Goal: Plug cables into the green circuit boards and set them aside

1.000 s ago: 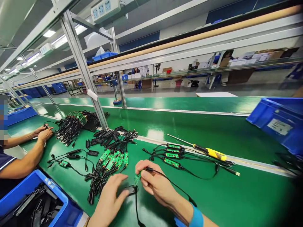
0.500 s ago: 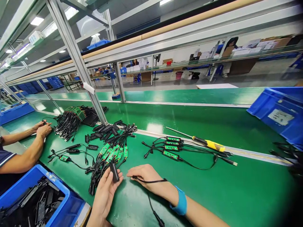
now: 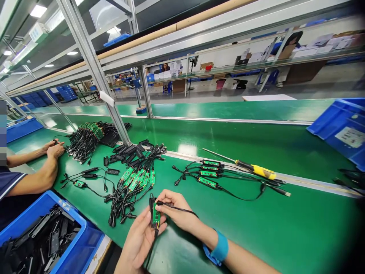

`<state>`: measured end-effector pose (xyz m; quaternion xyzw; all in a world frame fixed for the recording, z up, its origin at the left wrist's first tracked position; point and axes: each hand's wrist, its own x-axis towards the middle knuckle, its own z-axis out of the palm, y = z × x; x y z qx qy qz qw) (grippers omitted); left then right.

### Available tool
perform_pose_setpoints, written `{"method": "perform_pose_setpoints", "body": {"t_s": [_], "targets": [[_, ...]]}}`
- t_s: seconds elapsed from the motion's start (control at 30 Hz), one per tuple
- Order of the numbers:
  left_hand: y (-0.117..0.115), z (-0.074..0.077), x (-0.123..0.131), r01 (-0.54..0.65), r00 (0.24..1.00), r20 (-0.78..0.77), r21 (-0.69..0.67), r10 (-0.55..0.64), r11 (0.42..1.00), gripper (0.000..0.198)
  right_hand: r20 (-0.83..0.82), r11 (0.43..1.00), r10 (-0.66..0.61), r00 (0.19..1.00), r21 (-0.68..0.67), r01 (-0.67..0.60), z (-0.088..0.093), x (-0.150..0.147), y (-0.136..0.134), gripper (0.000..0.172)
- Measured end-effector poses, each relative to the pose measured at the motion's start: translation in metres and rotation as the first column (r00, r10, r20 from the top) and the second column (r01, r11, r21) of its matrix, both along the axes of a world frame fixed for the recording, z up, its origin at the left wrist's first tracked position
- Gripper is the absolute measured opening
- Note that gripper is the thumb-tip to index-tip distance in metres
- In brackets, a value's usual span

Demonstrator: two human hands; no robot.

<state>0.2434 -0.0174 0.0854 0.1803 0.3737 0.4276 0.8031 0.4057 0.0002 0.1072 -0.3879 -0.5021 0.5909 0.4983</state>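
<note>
My left hand point(image 3: 139, 236) is closed around a black plastic casing point(image 3: 152, 201), held upright above the bench. A small green circuit board point(image 3: 156, 217) lies against the casing's right side, with thin coloured wires at its lower end. My right hand point(image 3: 179, 214), a blue band on its wrist, pinches the black cable point(image 3: 178, 208) at the board's upper end. Part of the cable trails over the back of that hand. Just beyond my hands lies a pile of cabled green boards point(image 3: 137, 180), with loose black casings point(image 3: 132, 154) behind it.
At the left, a blue bin point(image 3: 81, 232) holds black casings; a co-worker's hands point(image 3: 55, 148) work near another cable pile point(image 3: 85, 140). Cabled boards point(image 3: 208, 174) and a yellow-black screwdriver point(image 3: 256, 170) lie to the right. A metal post point(image 3: 98, 76) rises from the bench.
My hands have come together. The circuit board, hidden half a second ago, now shows against the casing, and my right hand has moved up beside it. The view has shifted slightly.
</note>
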Motion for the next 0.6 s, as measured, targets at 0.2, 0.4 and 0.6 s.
{"method": "perform_pose_setpoints", "body": {"t_s": [0.2, 0.4, 0.6], "targets": [[-0.007, -0.005, 0.001, -0.051, 0.998, -0.026, -0.065, 0.049, 0.997, 0.028, -0.116, 1.0, -0.017, 0.993, 0.017, 0.019, -0.01, -0.003, 0.001, 0.04], [-0.012, -0.004, 0.006, 0.023, 0.999, 0.049, -0.009, -0.023, 1.0, 0.036, 0.122, 0.969, -0.163, 0.979, 0.205, 0.136, -0.011, -0.002, 0.001, 0.036], [-0.017, -0.003, 0.016, 0.026, 0.984, -0.176, 0.213, 0.012, 0.977, 0.04, 0.212, 0.967, -0.23, 0.95, 0.157, 0.199, -0.005, -0.009, -0.009, 0.019]]}}
